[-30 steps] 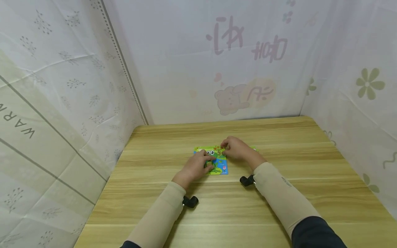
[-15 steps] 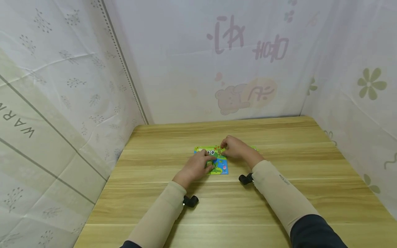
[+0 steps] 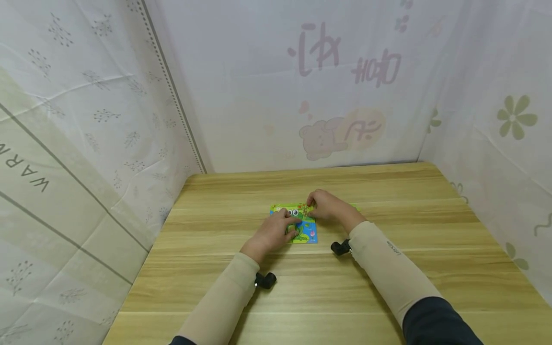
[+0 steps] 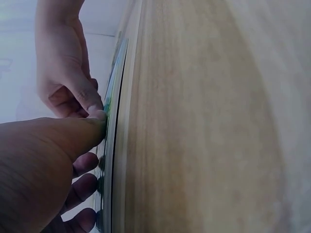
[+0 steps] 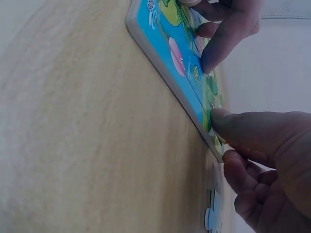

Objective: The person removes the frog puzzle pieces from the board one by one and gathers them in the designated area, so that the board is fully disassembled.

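A flat jigsaw puzzle (image 3: 309,233) with a green frog on blue lies on the wooden table, thin and light-edged in the right wrist view. My left hand (image 3: 268,233) rests over its left part, fingers spread and fingertips touching the picture. At the top right corner, my right hand (image 3: 331,207) pinches a puzzle piece (image 5: 210,114) by the edge. Its thumb (image 5: 233,124) lies on the printed face and the other fingers are curled by the rim. The left wrist view shows both hands close together over the puzzle; the outline of the pinched piece is partly hidden.
A loose puzzle piece (image 5: 214,208) with a rounded knob lies beyond the puzzle, mostly behind my right hand. Its green edge (image 3: 355,206) peeks out in the head view. Patterned curtains (image 3: 258,96) surround the wooden table (image 3: 302,297) at the back and sides.
My right forearm has shifted slightly to the left, while its fingers stay at the same corner. The left hand and the puzzle have hardly moved.
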{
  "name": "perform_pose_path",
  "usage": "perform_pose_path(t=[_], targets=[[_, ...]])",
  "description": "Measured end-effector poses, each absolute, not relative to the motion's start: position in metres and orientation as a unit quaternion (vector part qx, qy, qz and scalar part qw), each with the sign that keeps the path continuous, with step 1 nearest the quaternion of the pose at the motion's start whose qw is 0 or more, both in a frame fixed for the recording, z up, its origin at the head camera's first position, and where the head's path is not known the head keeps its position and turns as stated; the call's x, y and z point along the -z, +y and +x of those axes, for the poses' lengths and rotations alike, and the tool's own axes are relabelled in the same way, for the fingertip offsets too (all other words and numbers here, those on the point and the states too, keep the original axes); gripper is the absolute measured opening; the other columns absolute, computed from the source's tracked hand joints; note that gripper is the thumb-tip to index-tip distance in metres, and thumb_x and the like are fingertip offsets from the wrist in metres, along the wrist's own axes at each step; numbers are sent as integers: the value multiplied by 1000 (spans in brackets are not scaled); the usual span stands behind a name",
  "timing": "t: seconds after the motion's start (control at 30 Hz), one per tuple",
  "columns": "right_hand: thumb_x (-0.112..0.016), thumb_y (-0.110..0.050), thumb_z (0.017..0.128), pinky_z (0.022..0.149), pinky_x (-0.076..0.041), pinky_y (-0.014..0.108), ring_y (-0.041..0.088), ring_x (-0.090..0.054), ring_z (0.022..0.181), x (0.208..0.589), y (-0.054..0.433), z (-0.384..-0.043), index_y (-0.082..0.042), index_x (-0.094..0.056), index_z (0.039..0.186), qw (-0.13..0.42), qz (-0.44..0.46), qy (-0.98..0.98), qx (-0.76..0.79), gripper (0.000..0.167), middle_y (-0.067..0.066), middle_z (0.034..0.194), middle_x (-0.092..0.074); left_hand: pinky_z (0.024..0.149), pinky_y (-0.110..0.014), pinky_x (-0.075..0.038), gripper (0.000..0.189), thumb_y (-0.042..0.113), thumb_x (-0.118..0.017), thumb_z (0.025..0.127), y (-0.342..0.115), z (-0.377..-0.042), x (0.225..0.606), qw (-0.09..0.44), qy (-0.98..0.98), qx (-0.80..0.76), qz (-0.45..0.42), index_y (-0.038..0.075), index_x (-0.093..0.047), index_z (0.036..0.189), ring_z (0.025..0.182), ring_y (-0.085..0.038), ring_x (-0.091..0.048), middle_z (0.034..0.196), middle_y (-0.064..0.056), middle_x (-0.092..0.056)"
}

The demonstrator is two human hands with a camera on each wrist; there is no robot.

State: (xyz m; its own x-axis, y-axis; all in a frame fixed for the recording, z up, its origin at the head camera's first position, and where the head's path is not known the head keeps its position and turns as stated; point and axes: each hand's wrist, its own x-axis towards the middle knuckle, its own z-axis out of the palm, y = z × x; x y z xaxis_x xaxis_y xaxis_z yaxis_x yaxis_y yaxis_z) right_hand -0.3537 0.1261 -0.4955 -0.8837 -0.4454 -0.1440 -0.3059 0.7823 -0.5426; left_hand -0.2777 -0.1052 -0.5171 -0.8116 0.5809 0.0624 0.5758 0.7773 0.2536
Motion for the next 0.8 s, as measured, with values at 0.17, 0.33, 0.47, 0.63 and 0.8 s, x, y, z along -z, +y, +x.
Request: perform_pose_path(t=[0.17, 0.33, 0.47, 0.63, 0.8], targets=[[-87, -18, 87, 77, -54, 35, 21, -59, 84, 497, 124, -354, -9, -69, 103, 111, -189, 933, 284, 26, 4, 98, -67, 87, -34, -51, 40, 38, -68, 104, -105, -278, 518, 10, 944, -129, 304, 27, -67, 142, 103, -17, -53, 122, -1, -54], [-90, -18, 84, 75, -54, 33, 19, -60, 83, 497, 123, -354, -9, -70, 104, 90, -198, 931, 292, 29, 2, 97, -67, 87, -34, -51, 41, 39, -68, 104, -105, -277, 517, 9, 945, -120, 304, 27, -67, 143, 103, -17, -52, 122, -1, -54], [-90, -14, 83, 78, -56, 34, 19, -62, 85, 496, 124, -353, -6, -72, 110, 90, -214, 926, 299, 33, 4, 102, -69, 84, -33, -50, 41, 39, -67, 104, -104, -277, 517, 8, 945, -114, 306, 28, -67, 143, 102, -16, -52, 122, -1, -53], [-89, -15, 86, 79, -56, 34, 19, -61, 87, 497, 125, -352, -5, -73, 115, 100, -216, 927, 291, 35, 4, 106, -70, 81, -31, -49, 41, 38, -68, 104, -104, -277, 517, 5, 944, -119, 309, 26, -67, 143, 99, -16, -51, 120, -1, -53], [-90, -20, 86, 81, -55, 34, 19, -60, 88, 496, 126, -352, -7, -72, 115, 99, -215, 933, 270, 37, 2, 106, -68, 80, -31, -48, 40, 37, -70, 103, -105, -277, 518, 0, 942, -131, 310, 26, -68, 142, 97, -16, -50, 118, -1, -54]])
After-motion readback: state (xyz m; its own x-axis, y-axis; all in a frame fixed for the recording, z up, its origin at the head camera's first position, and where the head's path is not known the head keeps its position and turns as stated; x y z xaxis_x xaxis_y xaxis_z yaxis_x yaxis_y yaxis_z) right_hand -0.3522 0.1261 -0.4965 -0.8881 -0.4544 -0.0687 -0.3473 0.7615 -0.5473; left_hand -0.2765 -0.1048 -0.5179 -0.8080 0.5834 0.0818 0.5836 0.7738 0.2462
